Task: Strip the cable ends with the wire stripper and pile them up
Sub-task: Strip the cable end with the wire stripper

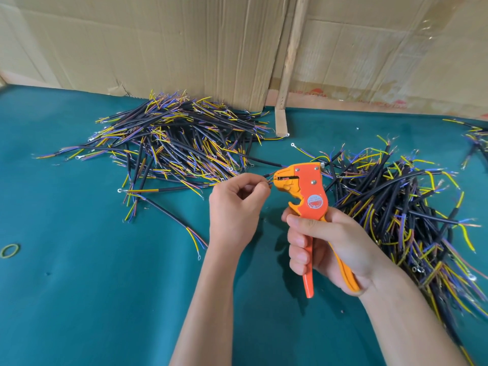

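Wire stripper (303,184) upright in right hand (332,247), fingers wrapped round both handles, nose pointing left. Left hand (235,204) pinching thin cable (265,178) between thumb and forefinger, conductor ends just at the stripper's mouth; whether seated in the blades, cannot tell. Black sheath of same cable trailing up-left toward big cable pile (171,138) on green worktop (105,299). Second pile (412,210) lying right of the tool, partly behind right hand.

Advice for the step: feed conductor ends square into the jaws, not angled. Keep pinch close to the nose so thin cores don't buckle. Squeeze handles in one steady stroke. Hold cable firm against pull. Check for nicked strands before adding to pile.
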`<state>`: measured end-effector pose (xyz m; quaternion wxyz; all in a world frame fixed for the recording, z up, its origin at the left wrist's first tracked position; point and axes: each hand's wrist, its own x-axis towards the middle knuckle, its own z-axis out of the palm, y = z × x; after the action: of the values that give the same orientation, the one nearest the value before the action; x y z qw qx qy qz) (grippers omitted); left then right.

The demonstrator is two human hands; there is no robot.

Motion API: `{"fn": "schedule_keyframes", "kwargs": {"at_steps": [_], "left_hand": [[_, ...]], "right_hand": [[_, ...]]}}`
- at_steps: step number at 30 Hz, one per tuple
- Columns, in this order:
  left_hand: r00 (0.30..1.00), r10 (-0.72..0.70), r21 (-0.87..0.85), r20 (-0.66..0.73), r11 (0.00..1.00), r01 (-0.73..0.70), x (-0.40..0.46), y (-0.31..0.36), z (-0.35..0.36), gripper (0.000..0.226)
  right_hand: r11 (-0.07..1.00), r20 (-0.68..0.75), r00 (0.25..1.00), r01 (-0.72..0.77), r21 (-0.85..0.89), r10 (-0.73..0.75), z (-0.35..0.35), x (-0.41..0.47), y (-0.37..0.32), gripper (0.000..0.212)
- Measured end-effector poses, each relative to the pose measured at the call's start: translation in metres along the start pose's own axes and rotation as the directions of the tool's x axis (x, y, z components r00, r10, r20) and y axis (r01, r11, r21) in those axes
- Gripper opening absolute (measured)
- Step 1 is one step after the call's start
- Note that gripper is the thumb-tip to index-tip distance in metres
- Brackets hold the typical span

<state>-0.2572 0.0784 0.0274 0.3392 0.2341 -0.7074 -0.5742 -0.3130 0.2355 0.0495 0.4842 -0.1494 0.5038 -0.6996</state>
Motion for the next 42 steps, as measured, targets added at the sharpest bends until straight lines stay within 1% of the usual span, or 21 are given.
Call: {"fn": "schedule_keyframes", "kwargs": {"at_steps": [6, 9, 12, 13, 16, 18, 20, 23, 25, 27, 30, 33, 35, 38, 42], "left_hand": [[1.0, 0.013, -0.004, 0.02, 1.0, -0.013, 0.0, 0.0, 0.0, 0.012], [1.0, 0.017, -0.01, 0.011, 1.0, -0.017, 0.001, -0.002, 0.001, 0.015], [0.999, 0.003, -0.011, -0.033, 1.0, -0.003, 0.003, -0.003, -0.001, 0.016], [0.999, 0.002, -0.026, -0.046, 1.0, -0.003, 0.004, -0.003, -0.002, 0.015], [0.997, 0.014, -0.086, -0.08, 0.996, -0.021, 0.004, -0.004, -0.002, 0.012], [0.996, 0.041, -0.086, -0.076, 0.995, -0.047, 0.004, -0.004, -0.002, 0.013], [0.996, 0.059, -0.072, -0.071, 0.995, -0.064, 0.005, -0.006, -0.001, 0.016], [0.996, 0.067, -0.04, -0.062, 0.997, -0.069, 0.005, -0.007, -0.001, 0.023], [0.996, 0.072, -0.022, -0.055, 0.997, -0.073, 0.005, -0.007, -0.002, 0.024], [0.996, 0.074, -0.011, -0.048, 0.997, -0.075, 0.005, -0.008, -0.002, 0.023], [0.996, 0.08, 0.001, -0.026, 0.997, -0.08, 0.005, -0.007, -0.002, 0.023], [0.997, 0.075, -0.008, -0.013, 0.997, -0.075, 0.003, -0.005, -0.003, 0.023], [0.997, 0.07, -0.008, -0.013, 0.997, -0.07, 0.003, -0.004, -0.004, 0.022], [0.998, 0.064, -0.015, -0.01, 0.998, -0.064, 0.002, -0.003, -0.004, 0.021], [0.998, 0.048, -0.038, -0.031, 0.998, -0.049, 0.002, -0.004, -0.004, 0.021]], "right_hand": [[0.996, -0.137, 0.987, 0.085, 0.009, -0.083, 0.009, 0.005, 0.005, 0.016], [0.995, -0.114, 0.99, 0.091, 0.044, -0.085, 0.008, 0.004, 0.005, 0.027], [0.991, -0.078, 0.994, 0.087, 0.105, -0.079, 0.003, 0.003, 0.001, 0.041], [0.989, -0.091, 0.992, 0.098, 0.11, -0.088, 0.0, 0.003, 0.0, 0.042], [0.986, -0.164, 0.98, 0.13, 0.104, -0.112, -0.006, 0.003, -0.004, 0.031], [0.985, -0.179, 0.977, 0.135, 0.104, -0.115, -0.009, 0.001, -0.005, 0.032], [0.988, -0.131, 0.986, 0.119, 0.095, -0.107, -0.01, -0.002, -0.007, 0.032], [0.996, 0.032, 0.997, 0.066, 0.066, -0.068, -0.01, -0.007, -0.01, 0.046], [0.999, 0.12, 0.992, 0.03, 0.043, -0.034, -0.008, -0.009, -0.009, 0.047], [1.0, 0.137, 0.991, -0.005, 0.018, 0.002, -0.002, -0.007, -0.006, 0.049], [0.999, 0.048, 0.999, -0.022, 0.037, 0.02, 0.009, -0.001, -0.002, 0.051], [0.997, -0.057, 0.998, 0.004, 0.083, 0.001, 0.014, 0.004, 0.001, 0.046], [0.995, -0.092, 0.996, 0.019, 0.102, -0.009, 0.015, 0.005, 0.001, 0.045], [0.995, -0.077, 0.997, 0.012, 0.101, -0.004, 0.013, 0.003, 0.0, 0.046], [1.0, -0.042, 0.999, -0.013, 0.02, 0.013, 0.01, 0.0, -0.001, 0.057]]}}
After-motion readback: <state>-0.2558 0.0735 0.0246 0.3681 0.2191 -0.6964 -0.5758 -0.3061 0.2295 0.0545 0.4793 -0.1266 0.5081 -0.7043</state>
